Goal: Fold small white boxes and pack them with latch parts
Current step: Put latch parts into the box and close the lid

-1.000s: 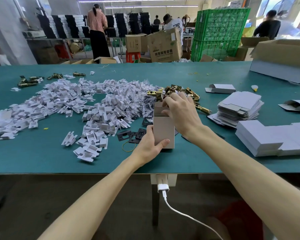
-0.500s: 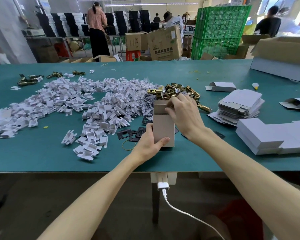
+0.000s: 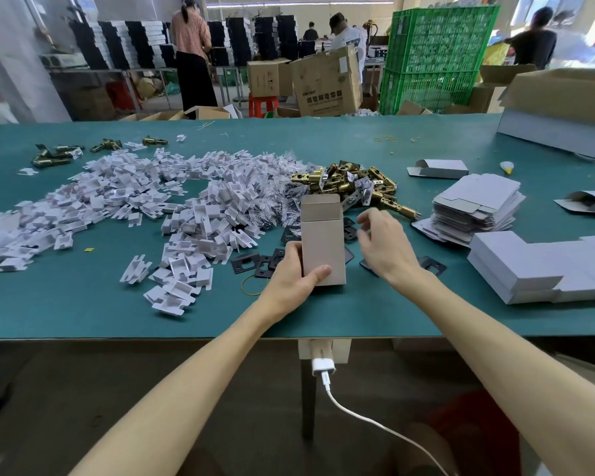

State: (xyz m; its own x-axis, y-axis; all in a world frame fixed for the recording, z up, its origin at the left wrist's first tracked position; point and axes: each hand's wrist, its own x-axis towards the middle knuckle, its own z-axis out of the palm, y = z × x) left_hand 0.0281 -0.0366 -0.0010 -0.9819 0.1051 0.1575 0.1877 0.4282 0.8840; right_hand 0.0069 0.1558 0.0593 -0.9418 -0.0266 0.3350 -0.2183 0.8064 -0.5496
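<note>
A small box (image 3: 323, 242) stands upright on the green table (image 3: 83, 304), its top flap raised. My left hand (image 3: 291, 280) grips its lower left side, thumb across the front. Just right of the box my right hand (image 3: 387, 247) hovers with loosely curled fingers, holding nothing. Behind the box lies a heap of brass latch parts (image 3: 347, 182). Black plates (image 3: 255, 262) lie flat around the box's base. What is inside the box is hidden.
A wide spread of white paper inserts (image 3: 134, 201) covers the left half. At the right sit a stack of flat box blanks (image 3: 478, 204) and a row of folded white boxes (image 3: 543, 266). A large open carton (image 3: 564, 111) stands far right. People work behind the table.
My right hand has lifted off the top of the box and drawn back to the right. The top flap now stands uncovered. My left hand keeps its grip.
</note>
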